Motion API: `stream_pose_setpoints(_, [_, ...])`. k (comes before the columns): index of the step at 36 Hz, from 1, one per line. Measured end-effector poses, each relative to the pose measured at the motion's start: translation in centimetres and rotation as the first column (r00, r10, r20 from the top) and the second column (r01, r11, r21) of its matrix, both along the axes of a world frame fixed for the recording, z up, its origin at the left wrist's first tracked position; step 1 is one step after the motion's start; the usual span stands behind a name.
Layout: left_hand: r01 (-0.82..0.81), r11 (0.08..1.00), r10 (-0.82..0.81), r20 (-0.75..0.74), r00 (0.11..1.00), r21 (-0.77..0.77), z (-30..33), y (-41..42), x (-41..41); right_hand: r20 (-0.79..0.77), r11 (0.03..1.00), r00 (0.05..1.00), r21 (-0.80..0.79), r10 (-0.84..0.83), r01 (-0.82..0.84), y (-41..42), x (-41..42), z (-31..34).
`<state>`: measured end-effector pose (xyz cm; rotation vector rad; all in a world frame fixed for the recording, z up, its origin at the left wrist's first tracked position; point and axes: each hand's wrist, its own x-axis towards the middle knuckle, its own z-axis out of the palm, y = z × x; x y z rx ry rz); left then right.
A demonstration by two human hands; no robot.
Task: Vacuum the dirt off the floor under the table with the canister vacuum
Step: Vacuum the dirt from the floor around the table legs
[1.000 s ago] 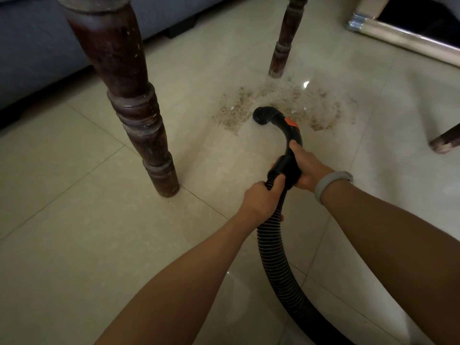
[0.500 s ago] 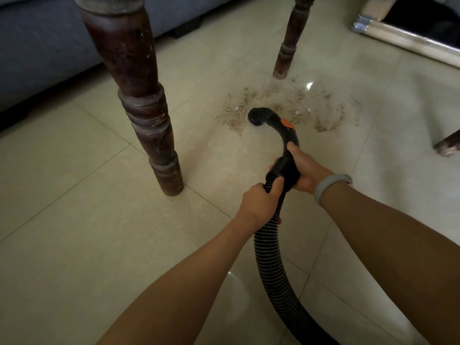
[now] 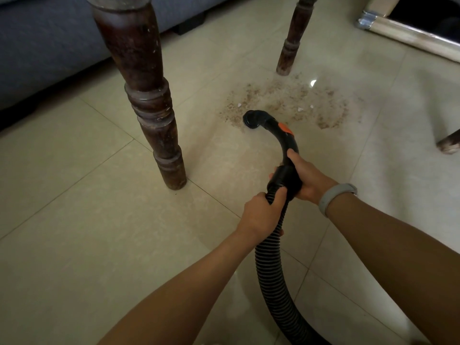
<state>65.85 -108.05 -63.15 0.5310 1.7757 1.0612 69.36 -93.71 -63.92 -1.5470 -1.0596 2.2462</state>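
Observation:
A patch of brown dirt (image 3: 293, 103) with a few white crumbs lies on the beige tiled floor between the table legs. The black curved vacuum handle (image 3: 281, 135) has an orange button, and its open nozzle end (image 3: 251, 119) sits at the near left edge of the dirt. My right hand (image 3: 306, 178) grips the handle just above its collar. My left hand (image 3: 261, 212) grips the ribbed black hose (image 3: 276, 282) just below the collar. The hose runs down out of the bottom of the frame. The canister is not in view.
A thick dark turned table leg (image 3: 149, 95) stands left of the nozzle. A thinner leg (image 3: 291, 38) stands behind the dirt, and a third leg's foot (image 3: 448, 143) shows at the right edge. A grey sofa (image 3: 49, 41) fills the upper left; a metal-edged frame (image 3: 408, 33) lies upper right.
The nozzle has swept left and toward me, from inside the dirt patch to its near left edge. Both hands kept their grips and the view has shifted slightly.

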Motion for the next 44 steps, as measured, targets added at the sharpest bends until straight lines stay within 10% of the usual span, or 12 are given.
stream_pose_setpoints(44, [-0.038, 0.999, 0.038, 0.002, 0.999, 0.003, -1.0, -1.7, -0.6, 0.03, 0.998, 0.999, 0.061, 0.014, -0.016, -2.0, -1.7, -0.7])
